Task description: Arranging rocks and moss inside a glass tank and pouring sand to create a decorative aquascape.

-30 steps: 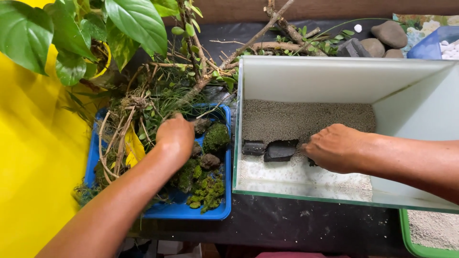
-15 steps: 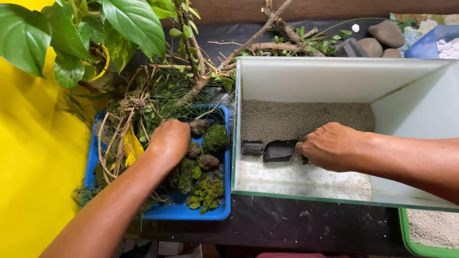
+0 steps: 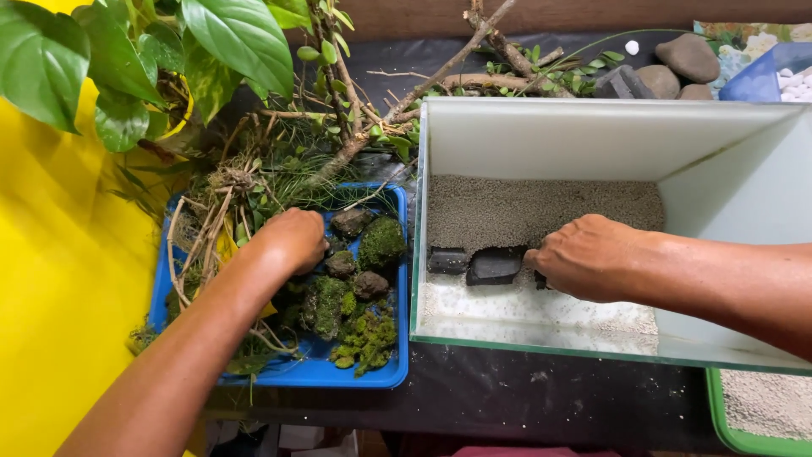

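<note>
My left hand (image 3: 292, 241) reaches into a blue tray (image 3: 372, 377), knuckles up and fingers curled down among small mossy stones (image 3: 342, 265); what the fingers hold is hidden. A bigger moss-covered rock (image 3: 382, 242) sits just right of it. My right hand (image 3: 592, 258) is inside a glass tank (image 3: 592, 135), fingers bent over a dark stone (image 3: 541, 280) that is mostly hidden under the palm. Two more dark flat stones (image 3: 495, 265) lie in a row to its left. They line the border between grey gravel (image 3: 541, 207) behind and pale sand (image 3: 524, 311) in front.
Twigs, roots and grass (image 3: 211, 211) fill the tray's left and back. A large-leaved plant (image 3: 127, 59) overhangs the top left, above a yellow surface (image 3: 59, 279). Branches (image 3: 457, 63) and round grey stones (image 3: 689, 57) lie behind the tank. A green tray of sand (image 3: 761, 406) stands at the bottom right.
My left hand has shifted a little within the blue tray, staying over the mossy stones. My right hand has slid slightly left toward the row of dark stones.
</note>
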